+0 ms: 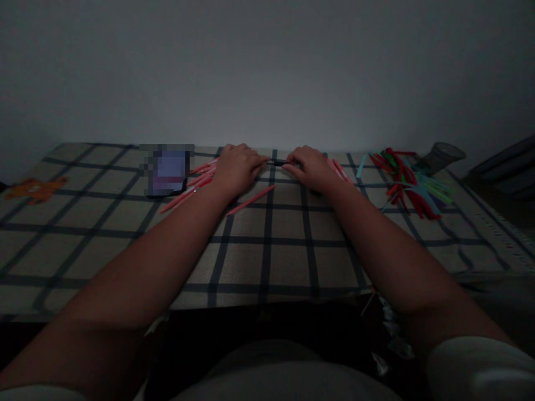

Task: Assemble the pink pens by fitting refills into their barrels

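My left hand [241,167] is closed in a pinch, its fingertips at the left end of a thin, dark, pen-like piece [277,163]. The other end of that piece sits between the thumb and fingers of my right hand [308,166]. Poor light hides its exact kind. Several pink pens [202,181] lie beside and partly behind my left hand and forearm. One separate pink pen [251,201] rests at a slant on the cloth just in front of my hands. More pink pens [341,169] lie partly hidden behind my right hand.
A phone [169,171], partly pixelated, stands at the left. Far left lies an orange figure [37,189]. On the right are red, green and blue strips [412,186] and a clear cup [441,157] tipped over. A checked cloth [246,262] covers the table, which meets a wall [267,72].
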{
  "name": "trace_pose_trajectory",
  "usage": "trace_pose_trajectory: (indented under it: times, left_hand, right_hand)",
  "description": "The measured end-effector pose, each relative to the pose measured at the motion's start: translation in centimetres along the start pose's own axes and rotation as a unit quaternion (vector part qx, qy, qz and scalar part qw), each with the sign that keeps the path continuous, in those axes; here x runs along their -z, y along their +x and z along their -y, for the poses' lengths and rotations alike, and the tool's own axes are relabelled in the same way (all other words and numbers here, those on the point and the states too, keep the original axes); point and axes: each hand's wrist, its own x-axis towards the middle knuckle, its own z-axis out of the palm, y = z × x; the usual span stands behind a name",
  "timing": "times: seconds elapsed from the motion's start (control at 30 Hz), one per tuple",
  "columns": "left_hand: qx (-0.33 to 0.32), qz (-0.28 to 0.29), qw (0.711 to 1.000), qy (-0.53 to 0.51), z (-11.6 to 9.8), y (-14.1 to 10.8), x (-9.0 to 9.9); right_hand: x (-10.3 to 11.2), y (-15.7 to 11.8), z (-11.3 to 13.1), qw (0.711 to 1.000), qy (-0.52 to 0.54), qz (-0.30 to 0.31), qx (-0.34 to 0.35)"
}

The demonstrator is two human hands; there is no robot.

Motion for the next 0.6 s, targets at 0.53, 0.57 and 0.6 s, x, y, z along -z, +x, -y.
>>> trace_pose_trajectory:
  times: [0.53,0.57,0.6]
  left_hand:
    - [0.004,0.011,1.0,0.014,-0.18,-0.01,0.2]
    - [0.004,0.012,1.0,0.016,-0.21,-0.01,0.21]
    - [0.004,0.013,1.0,0.019,-0.23,0.0,0.2]
  right_hand:
    - [-0.12,0.15,0.07,1.0,-0.02,0.004,0.001]
    - [-0.19,0.2,0.06,1.0,-0.026,0.009,0.0]
    - [-0.23,0.23,0.06,1.0,-0.029,0.011,-0.002]
